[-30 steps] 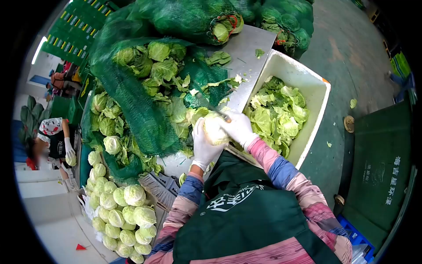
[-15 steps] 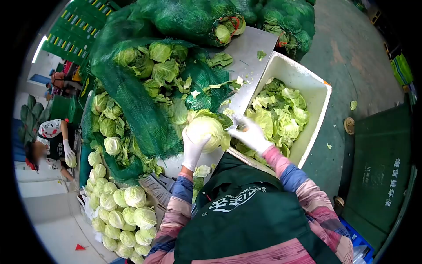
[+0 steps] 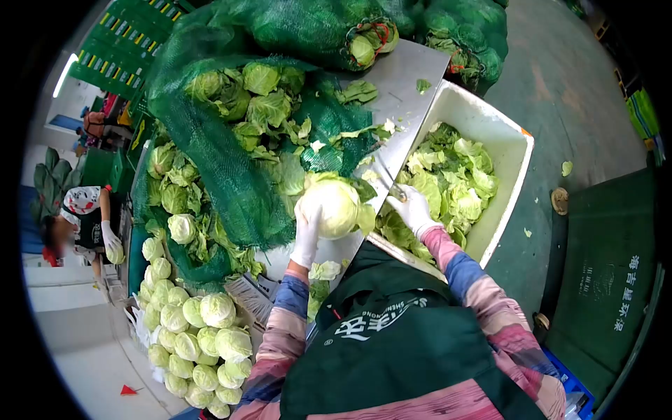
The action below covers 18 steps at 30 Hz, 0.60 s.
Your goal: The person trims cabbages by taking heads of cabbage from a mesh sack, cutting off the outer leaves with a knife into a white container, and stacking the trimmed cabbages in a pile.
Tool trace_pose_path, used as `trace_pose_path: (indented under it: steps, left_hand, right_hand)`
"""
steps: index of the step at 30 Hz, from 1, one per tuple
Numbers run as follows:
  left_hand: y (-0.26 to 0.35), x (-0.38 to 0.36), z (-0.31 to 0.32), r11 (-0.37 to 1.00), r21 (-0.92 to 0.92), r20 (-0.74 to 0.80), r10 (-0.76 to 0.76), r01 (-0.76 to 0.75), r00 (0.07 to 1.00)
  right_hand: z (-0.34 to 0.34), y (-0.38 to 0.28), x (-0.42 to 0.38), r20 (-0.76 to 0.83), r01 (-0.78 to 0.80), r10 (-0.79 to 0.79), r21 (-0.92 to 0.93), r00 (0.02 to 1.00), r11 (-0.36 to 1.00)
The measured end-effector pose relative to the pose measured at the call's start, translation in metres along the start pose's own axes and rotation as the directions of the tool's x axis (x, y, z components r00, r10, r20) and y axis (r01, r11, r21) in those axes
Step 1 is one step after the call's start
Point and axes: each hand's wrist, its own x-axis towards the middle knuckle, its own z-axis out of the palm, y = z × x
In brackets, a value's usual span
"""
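A pale green cabbage (image 3: pixel 334 208) with a few loose outer leaves is in my gloved left hand (image 3: pixel 306 227), whose fingers wrap its left side. To its right, my gloved right hand (image 3: pixel 413 212) is closed round a knife (image 3: pixel 389 179), with the blade pointing up and left over the metal table edge. The blade is apart from the cabbage. Under and beside my right hand stands a white foam box (image 3: pixel 514 150) holding loose cabbage leaves (image 3: pixel 462 178). Left of the cabbage lies an open green mesh bag (image 3: pixel 231 189) with more cabbages (image 3: pixel 262 105) in it.
Trimmed cabbages (image 3: pixel 203 343) are piled at the lower left. Filled mesh bags (image 3: pixel 308 31) lie at the back of the metal table (image 3: pixel 402 87). A dark green bin (image 3: pixel 602 280) stands at right. At far left another person (image 3: pixel 87 224) holds a cabbage.
My right hand has drawn slightly down and right from the cabbage, and the knife blade now shows clearly. My left hand keeps its hold on the cabbage.
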Motion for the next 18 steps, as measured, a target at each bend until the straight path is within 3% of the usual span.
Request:
trace_pose_path:
  steps: [1,3,5,7,9,11,13,16,17,18]
  left_hand:
    - [-0.006,-0.003,-0.004,1.000,0.005,-0.002,-0.016,0.016,1.000]
    - [0.011,0.001,0.008,0.970,-0.186,-0.042,-0.168,0.157,0.985]
    - [0.022,-0.002,0.014,0.976,-0.138,-0.023,-0.171,0.166,0.985]
    - [0.020,-0.003,0.019,0.999,0.046,-0.037,-0.025,0.027,0.999]
    - [0.015,-0.002,0.012,0.999,0.011,-0.037,-0.042,0.042,0.998]
    - [0.009,-0.003,0.002,0.998,-0.028,-0.040,-0.057,0.056,0.998]
    - [0.005,-0.006,-0.011,0.915,-0.354,0.030,-0.194,0.192,0.981]
    - [0.011,-0.012,-0.008,0.754,-0.580,0.207,-0.230,0.309,0.951]
    - [0.024,-0.017,0.002,0.639,-0.673,0.296,-0.229,0.372,0.927]
    - [0.032,-0.015,0.012,0.668,-0.650,0.291,-0.223,0.363,0.930]
  right_hand:
    - [0.000,-0.022,-0.007,0.046,0.119,-0.128,0.166,0.991,0.979]
    - [0.019,-0.053,-0.020,-0.053,0.312,-0.308,0.223,0.950,0.924]
    - [0.019,-0.098,-0.028,-0.019,0.265,-0.265,0.078,0.964,0.961]
    - [0.036,-0.097,-0.017,-0.115,0.273,-0.262,0.102,0.958,0.956]
    - [0.051,-0.069,0.007,0.087,-0.001,-0.048,0.492,0.995,0.871]
    - [0.044,-0.030,0.015,-0.003,0.057,-0.058,0.209,0.998,0.976]
    - [0.022,-0.012,0.015,-0.037,0.053,-0.058,-0.132,0.998,0.990]
    - [0.010,-0.045,0.004,0.072,-0.042,0.034,0.119,0.997,0.992]
    - [0.011,-0.059,-0.006,0.037,0.109,-0.138,0.433,0.990,0.895]
    - [-0.003,-0.089,-0.018,0.077,0.139,-0.177,0.360,0.981,0.923]
